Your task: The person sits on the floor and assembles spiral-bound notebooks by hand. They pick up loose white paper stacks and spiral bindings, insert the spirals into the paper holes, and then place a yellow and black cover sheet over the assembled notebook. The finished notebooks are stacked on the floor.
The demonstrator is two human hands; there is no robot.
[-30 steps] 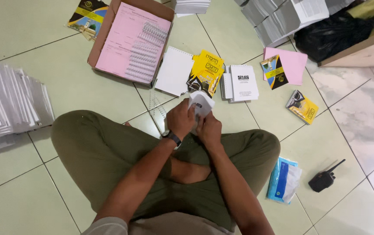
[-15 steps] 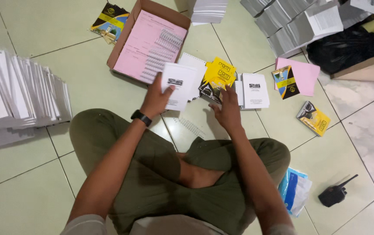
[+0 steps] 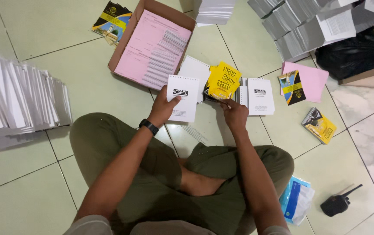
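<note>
Sitting cross-legged on the tiled floor (image 3: 30, 182), I have my left hand (image 3: 163, 109) closed on a white spiral-punched booklet (image 3: 183, 98), thumb on its face and fingers behind, holding it just above the floor in front of my knees. My right hand (image 3: 234, 114) is pinched narrow on the lower edge of a fanned stack of yellow covers (image 3: 222, 80), which rests on the floor just right of the booklet. A second white booklet (image 3: 258, 95) lies just beside the covers, and an open cardboard box (image 3: 150, 43) with pink sheets and white binding coils sits toward the far side. I judge the booklet light and floppy, its loose pages likely to slide apart, so I would keep hold near the punched top edge. The glossy covers look slippery; a pinch across the stack's edge seems best.
</note>
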